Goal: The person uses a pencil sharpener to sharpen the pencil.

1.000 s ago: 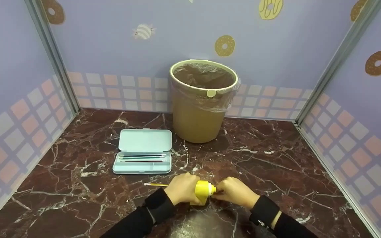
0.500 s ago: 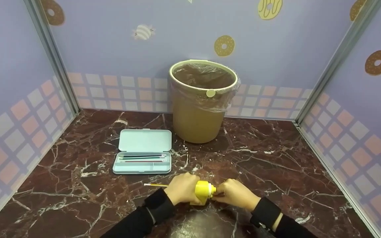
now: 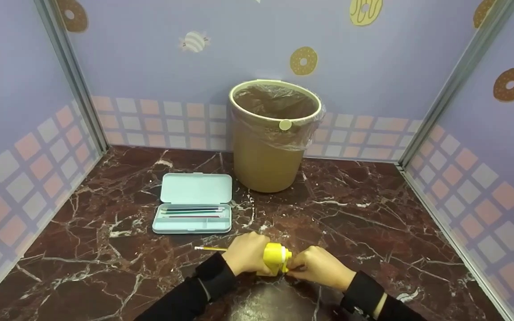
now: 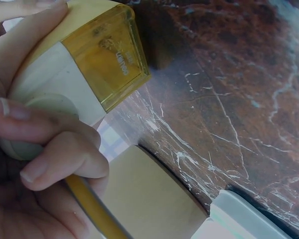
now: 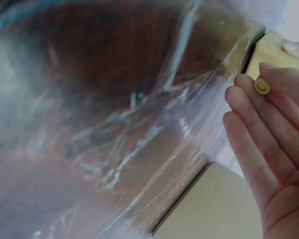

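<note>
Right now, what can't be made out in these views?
- Pencil, front end: head view, hidden by the left hand.
- Sharpener: left wrist view, part cut off by the top edge, part covered by fingers.
- Bin, inside bottom: head view, hidden by its near wall.
- Tabletop detail: right wrist view, blurred.

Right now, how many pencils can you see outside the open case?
1: the yellow pencil, sticking out past the left hand, which holds the yellow sharpener, on the side away from the right hand. Others could be hidden beneath the hands.
</note>
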A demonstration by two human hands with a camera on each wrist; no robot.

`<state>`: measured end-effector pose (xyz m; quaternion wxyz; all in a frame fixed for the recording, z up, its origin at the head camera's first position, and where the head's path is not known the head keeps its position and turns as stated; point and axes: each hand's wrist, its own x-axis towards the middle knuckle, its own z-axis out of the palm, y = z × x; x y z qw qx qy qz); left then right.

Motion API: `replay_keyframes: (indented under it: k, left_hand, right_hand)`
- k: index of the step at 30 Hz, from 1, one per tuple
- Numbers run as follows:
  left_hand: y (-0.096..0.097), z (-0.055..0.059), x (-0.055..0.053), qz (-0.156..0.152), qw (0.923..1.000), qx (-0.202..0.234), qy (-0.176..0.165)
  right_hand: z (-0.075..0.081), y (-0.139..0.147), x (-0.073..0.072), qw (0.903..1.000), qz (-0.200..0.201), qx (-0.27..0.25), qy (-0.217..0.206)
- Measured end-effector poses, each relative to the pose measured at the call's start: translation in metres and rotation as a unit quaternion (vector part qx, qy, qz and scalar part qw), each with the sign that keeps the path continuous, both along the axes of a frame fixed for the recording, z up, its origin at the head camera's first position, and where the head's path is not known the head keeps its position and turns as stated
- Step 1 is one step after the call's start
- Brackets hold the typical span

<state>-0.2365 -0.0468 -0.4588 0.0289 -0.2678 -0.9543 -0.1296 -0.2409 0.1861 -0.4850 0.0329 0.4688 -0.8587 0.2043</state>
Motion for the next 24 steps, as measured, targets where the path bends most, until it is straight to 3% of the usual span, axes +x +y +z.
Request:
replay_keyframes:
  k: [9, 20, 24]
  left_hand:
    - [-0.001, -0.002, -0.002, 0.004, 0.9999, -0.01, 0.004]
    - [0.0, 0.0, -0.001, 0.003, 1.0, -0.001, -0.009]
    - [0.001, 0.0, -0.001, 0.004, 0.9999, -0.004, -0.009]
  right_hand:
    - [0.014, 0.003, 0.016, 0.9997, 0.019, -0.01, 0.008]
    - [0.039, 0.006, 0.024, 0.9933, 0.044, -0.016, 0.106]
    - [0.049, 0.008, 0.022, 0.9918, 0.049, -0.024, 0.116]
